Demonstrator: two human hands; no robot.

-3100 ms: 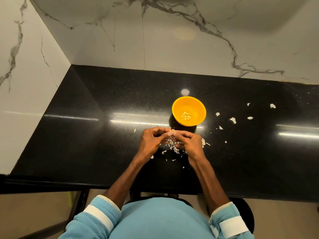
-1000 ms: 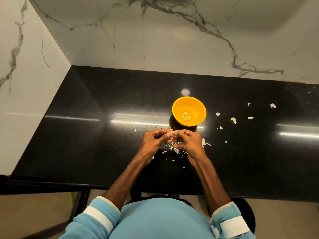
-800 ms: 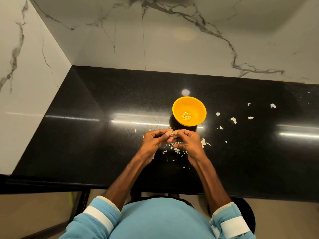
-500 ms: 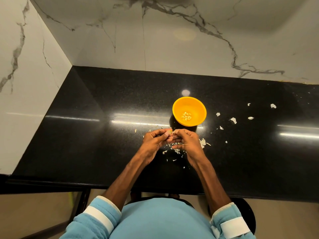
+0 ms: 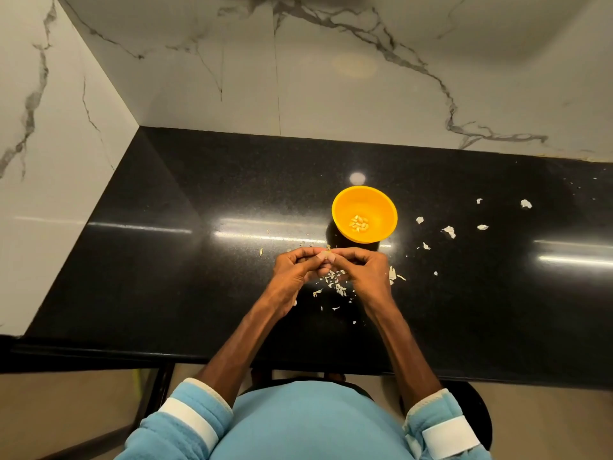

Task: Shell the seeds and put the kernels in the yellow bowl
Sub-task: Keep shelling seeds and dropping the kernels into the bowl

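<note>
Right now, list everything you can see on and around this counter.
yellow bowl: one, orange-yellow, on the counter just beyond the hands
kernels: small heap, pale, inside the bowl
shell bits: many, whitish, on the counter under the hands and right of the bowl
seed: one, pale, between both hands' fingertips
counter: one, glossy black
wall: white marble, grey veins, behind and left
sleeves: two, light blue, white bands, bottom
left hand: pinches the seed
right hand: pinches the seed

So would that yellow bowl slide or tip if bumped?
It would probably slide: the yellow bowl looks like light plastic with only a few kernels inside, on a shiny counter. It might tip too, since its base seems narrower than its rim.
</note>
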